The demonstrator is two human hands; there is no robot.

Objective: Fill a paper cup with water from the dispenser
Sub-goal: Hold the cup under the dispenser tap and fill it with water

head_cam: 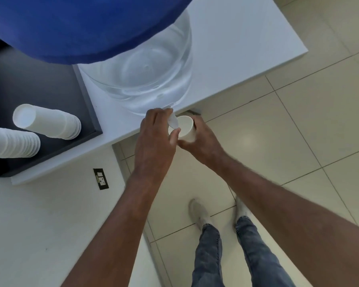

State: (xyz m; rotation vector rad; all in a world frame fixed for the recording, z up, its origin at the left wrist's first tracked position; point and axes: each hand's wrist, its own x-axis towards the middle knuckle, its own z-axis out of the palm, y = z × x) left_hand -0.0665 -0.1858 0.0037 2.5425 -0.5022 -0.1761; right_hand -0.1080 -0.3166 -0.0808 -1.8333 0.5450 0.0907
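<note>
Bright, even indoor light, shadows soft. Pale glare spot on the floor tiles (pixel 249 139) right of the paper cup (pixel 186 129). Wide-angle lens bends counter (pixel 236 48) edges w/ distortion; overall slightly soft, hands mildly blurred.

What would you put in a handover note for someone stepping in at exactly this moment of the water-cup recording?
Left hand: fingers on the white tap at the base of the water bottle; whether it is pressed cannot be told.
Right hand: closed around the paper cup, held upright just past the counter edge, its mouth under the tap.
Spare cups: two stacks lying on their sides on the dark tray to the left.
Done: cup picked and placed under the tap.
Left: the water level in the cup cannot be seen; fill it, release the tap, take the cup away.
</note>
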